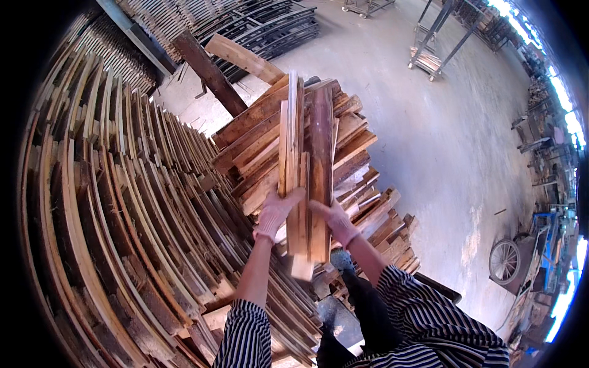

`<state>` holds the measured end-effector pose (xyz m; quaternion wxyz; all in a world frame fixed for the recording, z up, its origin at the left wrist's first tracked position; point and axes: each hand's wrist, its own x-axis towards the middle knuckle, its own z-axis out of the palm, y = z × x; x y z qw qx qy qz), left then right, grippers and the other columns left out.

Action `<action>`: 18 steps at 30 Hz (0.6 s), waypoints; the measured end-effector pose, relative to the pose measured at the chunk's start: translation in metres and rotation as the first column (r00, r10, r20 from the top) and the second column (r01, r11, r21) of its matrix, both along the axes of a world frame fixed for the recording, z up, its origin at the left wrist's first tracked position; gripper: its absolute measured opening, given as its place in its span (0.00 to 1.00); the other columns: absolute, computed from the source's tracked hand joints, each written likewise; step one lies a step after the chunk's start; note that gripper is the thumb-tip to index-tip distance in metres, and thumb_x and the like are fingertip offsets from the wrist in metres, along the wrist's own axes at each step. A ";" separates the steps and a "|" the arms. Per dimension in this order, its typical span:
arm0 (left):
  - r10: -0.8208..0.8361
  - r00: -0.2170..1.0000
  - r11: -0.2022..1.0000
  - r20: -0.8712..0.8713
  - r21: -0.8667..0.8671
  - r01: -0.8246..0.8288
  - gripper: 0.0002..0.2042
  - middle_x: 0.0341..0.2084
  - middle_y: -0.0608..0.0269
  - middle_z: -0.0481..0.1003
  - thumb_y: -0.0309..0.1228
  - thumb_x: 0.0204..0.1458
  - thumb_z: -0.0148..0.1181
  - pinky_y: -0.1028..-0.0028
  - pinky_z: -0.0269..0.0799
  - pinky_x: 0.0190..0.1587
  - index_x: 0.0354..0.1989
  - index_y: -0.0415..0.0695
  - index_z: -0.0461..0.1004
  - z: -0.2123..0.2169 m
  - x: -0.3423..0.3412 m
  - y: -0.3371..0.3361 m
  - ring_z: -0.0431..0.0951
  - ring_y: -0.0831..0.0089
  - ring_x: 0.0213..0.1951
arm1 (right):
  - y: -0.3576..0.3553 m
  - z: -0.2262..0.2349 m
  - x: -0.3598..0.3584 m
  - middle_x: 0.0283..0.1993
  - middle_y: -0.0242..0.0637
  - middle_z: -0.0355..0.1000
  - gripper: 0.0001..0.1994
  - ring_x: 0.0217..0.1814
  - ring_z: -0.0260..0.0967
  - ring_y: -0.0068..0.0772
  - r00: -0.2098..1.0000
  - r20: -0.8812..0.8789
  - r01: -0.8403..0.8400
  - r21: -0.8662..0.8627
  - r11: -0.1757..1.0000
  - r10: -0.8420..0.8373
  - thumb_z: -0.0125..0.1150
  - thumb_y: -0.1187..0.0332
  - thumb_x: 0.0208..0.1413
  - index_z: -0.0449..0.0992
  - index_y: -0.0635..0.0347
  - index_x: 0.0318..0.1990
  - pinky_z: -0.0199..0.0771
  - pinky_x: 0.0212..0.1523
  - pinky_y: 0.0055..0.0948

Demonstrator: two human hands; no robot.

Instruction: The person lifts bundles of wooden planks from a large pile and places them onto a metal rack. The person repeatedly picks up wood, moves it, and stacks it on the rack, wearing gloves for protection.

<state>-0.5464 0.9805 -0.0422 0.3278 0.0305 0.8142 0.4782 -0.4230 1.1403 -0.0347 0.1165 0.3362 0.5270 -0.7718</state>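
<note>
Both of my hands wear pale pinkish work gloves and hold a bundle of long wooden boards between them. My left hand is closed around the left side of the bundle, thumb on top. On the right side, my right hand grips a darker reddish-brown board, its thumb also over the top. The fingers under the boards are hidden. Several lighter, narrow boards stand up at the bundle's left. Beneath and beyond it lies a rough pile of loose planks.
Tall stacks of layered boards rise along my left. A dark beam leans beyond the pile, near dark curved racks. Concrete floor stretches to the right, with a wheeled cart and a spoked wheel.
</note>
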 end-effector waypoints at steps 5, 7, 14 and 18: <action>-0.052 0.795 0.830 0.605 0.468 -0.302 0.44 0.62 0.60 0.75 0.62 0.50 0.71 0.63 0.74 0.63 0.71 0.48 0.67 0.038 0.109 -0.080 0.75 0.66 0.62 | -0.024 0.001 0.125 0.61 0.46 0.73 0.41 0.58 0.74 0.40 0.991 0.033 0.132 -0.476 0.870 -0.132 0.75 0.57 0.56 0.60 0.61 0.72 0.76 0.61 0.39; 0.009 0.772 0.826 0.636 0.430 -0.364 0.42 0.62 0.64 0.75 0.63 0.50 0.70 0.63 0.73 0.64 0.70 0.52 0.68 0.015 0.171 -0.109 0.74 0.68 0.62 | -0.046 0.015 0.146 0.59 0.42 0.74 0.37 0.57 0.74 0.37 0.993 0.073 0.117 -0.546 0.830 -0.093 0.76 0.60 0.55 0.64 0.61 0.69 0.77 0.59 0.37; 0.083 0.800 0.801 0.594 0.438 -0.408 0.46 0.62 0.53 0.75 0.34 0.51 0.76 0.65 0.76 0.63 0.76 0.47 0.53 0.088 0.270 -0.167 0.75 0.66 0.63 | -0.109 0.107 0.217 0.53 0.32 0.78 0.28 0.52 0.76 0.28 0.989 -0.122 -0.102 -0.195 0.975 0.079 0.77 0.62 0.54 0.74 0.60 0.61 0.80 0.53 0.32; 0.136 0.960 0.782 0.244 0.568 -0.255 0.51 0.57 0.50 0.77 0.24 0.41 0.80 0.69 0.76 0.60 0.75 0.39 0.53 0.181 0.300 -0.184 0.77 0.68 0.57 | -0.137 0.133 0.269 0.55 0.37 0.77 0.36 0.52 0.75 0.27 0.960 -0.232 -0.172 -0.061 0.983 0.153 0.75 0.45 0.55 0.72 0.64 0.60 0.79 0.52 0.32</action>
